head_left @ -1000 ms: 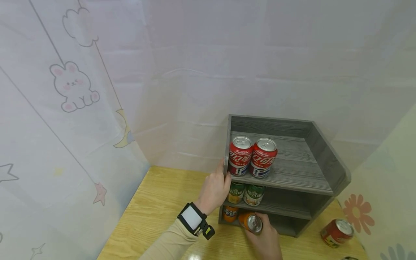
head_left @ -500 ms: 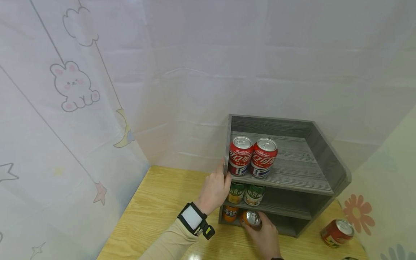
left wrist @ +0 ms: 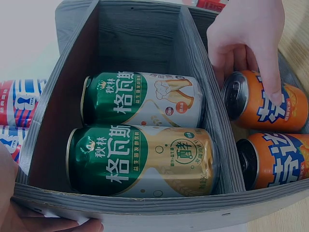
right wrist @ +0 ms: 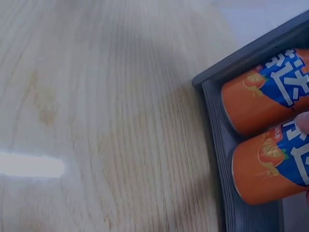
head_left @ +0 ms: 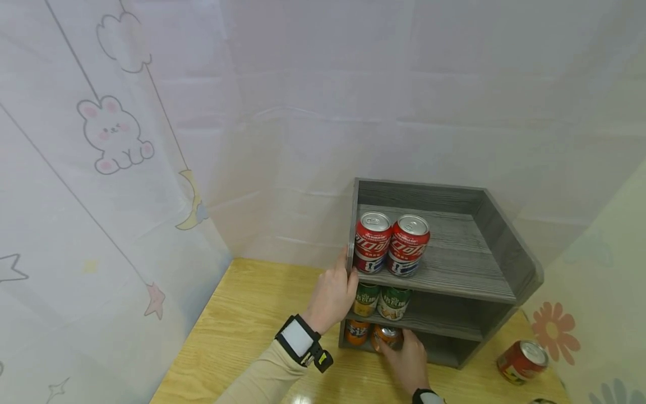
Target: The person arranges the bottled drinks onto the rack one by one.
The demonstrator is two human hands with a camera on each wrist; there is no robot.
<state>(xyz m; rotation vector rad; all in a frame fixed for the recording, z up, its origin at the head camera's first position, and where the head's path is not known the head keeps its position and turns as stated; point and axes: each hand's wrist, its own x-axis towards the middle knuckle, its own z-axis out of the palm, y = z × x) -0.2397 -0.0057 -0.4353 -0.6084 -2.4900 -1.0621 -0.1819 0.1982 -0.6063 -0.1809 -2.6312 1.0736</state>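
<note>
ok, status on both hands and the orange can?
Left hand grips the shelf's left side. Right hand holds the orange can on the bottom tier, beside another orange can. Nothing blocking.

Two cans (head_left: 392,243) atop shelf unit (head_left: 454,280), pairs below.

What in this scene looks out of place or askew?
One red can sits alone on the wooden table, right of the grey shelf unit, while the other cans stand paired inside. It appears tilted, though the wide lens may exaggerate this. Nothing looks spilled or damaged.
</note>
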